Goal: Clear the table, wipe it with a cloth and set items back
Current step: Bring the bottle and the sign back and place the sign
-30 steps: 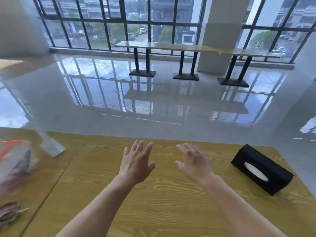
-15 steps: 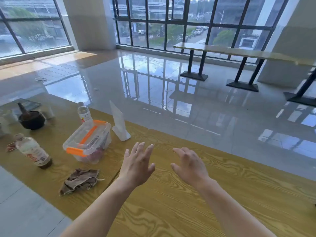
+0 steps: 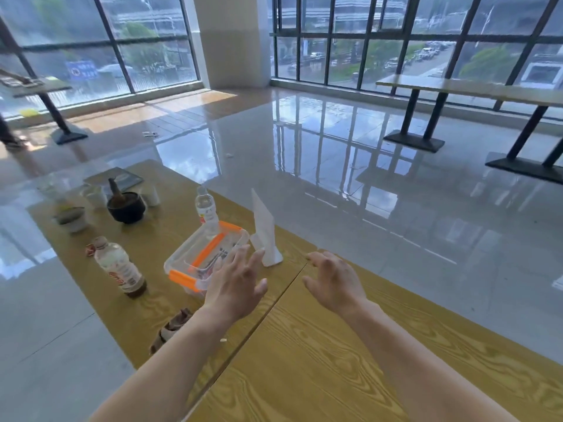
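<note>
Across the lower frame runs the long yellow wood-grain table (image 3: 320, 360), its bare half under the forearms. At ten o'clock from the hands sits the clear plastic box with orange clips (image 3: 201, 257), long axis running from seven to one o'clock. Just past it at twelve stands the white acrylic sign holder (image 3: 265, 236). At nine o'clock stands the brown-liquid plastic bottle (image 3: 122, 269), and at seven lies the crumpled brown cloth (image 3: 173, 327), just beside the left forearm. The left hand (image 3: 237, 287) hovers spread wide and empty, overlapping the box's near corner; the right hand (image 3: 335, 281), loosely open and empty, is farther off. The left looks better placed to reach the cloth or box.
</note>
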Demonstrator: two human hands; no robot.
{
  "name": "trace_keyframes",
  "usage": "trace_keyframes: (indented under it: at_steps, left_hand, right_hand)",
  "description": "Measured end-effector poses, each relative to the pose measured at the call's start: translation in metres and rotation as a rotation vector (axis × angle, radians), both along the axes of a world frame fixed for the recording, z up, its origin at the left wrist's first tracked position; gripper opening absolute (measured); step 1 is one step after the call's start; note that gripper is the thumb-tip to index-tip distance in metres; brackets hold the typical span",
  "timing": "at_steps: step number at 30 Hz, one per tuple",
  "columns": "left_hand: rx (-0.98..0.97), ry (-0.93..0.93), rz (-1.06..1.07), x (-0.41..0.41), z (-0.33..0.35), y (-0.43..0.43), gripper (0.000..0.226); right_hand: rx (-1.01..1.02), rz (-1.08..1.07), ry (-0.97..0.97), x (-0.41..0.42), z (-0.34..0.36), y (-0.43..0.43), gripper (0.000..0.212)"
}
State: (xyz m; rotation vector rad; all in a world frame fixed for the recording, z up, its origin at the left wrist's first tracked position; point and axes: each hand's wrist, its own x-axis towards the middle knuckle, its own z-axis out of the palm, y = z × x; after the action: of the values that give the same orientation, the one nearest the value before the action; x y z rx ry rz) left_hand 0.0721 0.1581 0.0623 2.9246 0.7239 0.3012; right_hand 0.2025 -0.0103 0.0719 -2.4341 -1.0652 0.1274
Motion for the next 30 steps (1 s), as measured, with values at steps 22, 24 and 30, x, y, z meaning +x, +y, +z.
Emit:
trace_keyframes:
  at_steps: [22, 24, 30]
  left_hand:
    - [0.151, 0.04, -0.02, 0.106, -0.012, 0.281, 0.06]
    - [0.15, 0.051, 0.014, 0.121, -0.01, 0.301, 0.06]
    - [0.076, 0.185, 0.054, 0.156, -0.013, 0.342, 0.058]
  right_hand:
    - [-0.16, -0.198, -0.027, 0.076, -0.017, 0.242, 0.047]
    - [-0.183, -0.214, -0.021, 0.084, -0.019, 0.253, 0.046]
    - [-0.246, -0.236, 0.015, 0.105, -0.031, 0.271, 0.026]
